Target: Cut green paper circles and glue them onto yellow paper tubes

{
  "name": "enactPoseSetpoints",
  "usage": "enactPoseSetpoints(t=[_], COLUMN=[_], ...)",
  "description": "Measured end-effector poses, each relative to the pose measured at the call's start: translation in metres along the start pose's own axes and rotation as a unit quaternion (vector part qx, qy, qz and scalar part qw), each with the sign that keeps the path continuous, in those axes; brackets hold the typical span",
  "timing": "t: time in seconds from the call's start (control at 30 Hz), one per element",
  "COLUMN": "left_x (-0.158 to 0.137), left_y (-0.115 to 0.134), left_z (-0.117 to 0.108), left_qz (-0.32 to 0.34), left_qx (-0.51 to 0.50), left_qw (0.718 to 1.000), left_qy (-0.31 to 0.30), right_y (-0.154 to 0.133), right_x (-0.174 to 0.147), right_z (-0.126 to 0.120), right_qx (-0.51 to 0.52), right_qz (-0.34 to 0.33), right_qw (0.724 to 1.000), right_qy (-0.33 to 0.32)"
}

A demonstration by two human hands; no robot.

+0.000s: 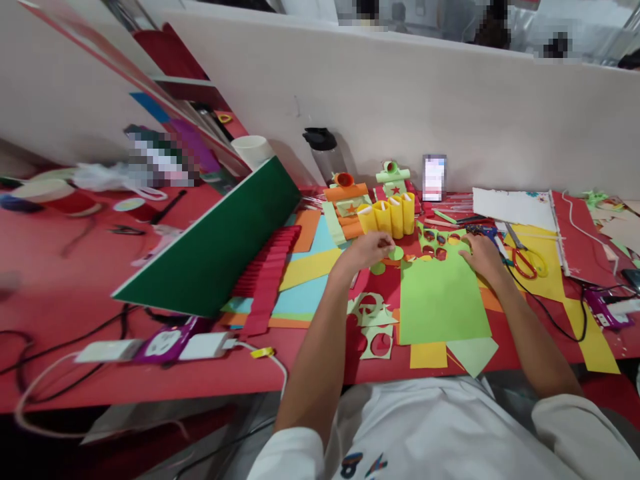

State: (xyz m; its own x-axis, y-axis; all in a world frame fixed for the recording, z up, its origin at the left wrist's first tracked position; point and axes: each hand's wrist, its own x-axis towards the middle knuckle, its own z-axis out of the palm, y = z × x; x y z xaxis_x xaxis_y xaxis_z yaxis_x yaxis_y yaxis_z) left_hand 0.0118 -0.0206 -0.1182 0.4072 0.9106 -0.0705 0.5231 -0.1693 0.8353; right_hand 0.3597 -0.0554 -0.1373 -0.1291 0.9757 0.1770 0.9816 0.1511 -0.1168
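My left hand [369,252] is closed, thumb and fingers drawn together over a small light-green paper circle [397,253] that shows at the fingertips. A second green circle [379,268] lies just below that hand. With its thumb and fingers, my right hand [483,257] grips the upper right edge of a light-green paper sheet [445,300]. Several round holes are cut through the sheet's top part. Pale green scraps with round cut-outs [377,342] lie to the left of it. Yellow paper rolls [395,215] stand in a row beyond my hands.
Scissors with red and yellow handles [525,262] lie right of my right hand. A dark green board [210,247] leans at the left, near red pleated paper [270,280]. Orange and green paper models [347,203], a bottle [325,157] and a phone [434,177] stand along the partition.
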Motion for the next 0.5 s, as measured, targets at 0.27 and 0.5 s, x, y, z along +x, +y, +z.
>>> enactPoseSetpoints(t=[0.27, 0.5], left_x=[-0.021, -0.039], left_y=[-0.029, -0.024], left_z=[-0.018, -0.015], left_qz=[-0.036, -0.034], left_qx=[0.196, 0.236], left_qw=[0.980, 0.970], left_qy=[-0.031, -0.044], right_y=[-0.002, 0.016], right_x=[-0.007, -0.017], right_z=[-0.027, -0.048], right_qx=[0.284, 0.416], right_qz=[-0.053, 0.005], right_qw=[0.957, 0.906], right_qy=[0.023, 0.077])
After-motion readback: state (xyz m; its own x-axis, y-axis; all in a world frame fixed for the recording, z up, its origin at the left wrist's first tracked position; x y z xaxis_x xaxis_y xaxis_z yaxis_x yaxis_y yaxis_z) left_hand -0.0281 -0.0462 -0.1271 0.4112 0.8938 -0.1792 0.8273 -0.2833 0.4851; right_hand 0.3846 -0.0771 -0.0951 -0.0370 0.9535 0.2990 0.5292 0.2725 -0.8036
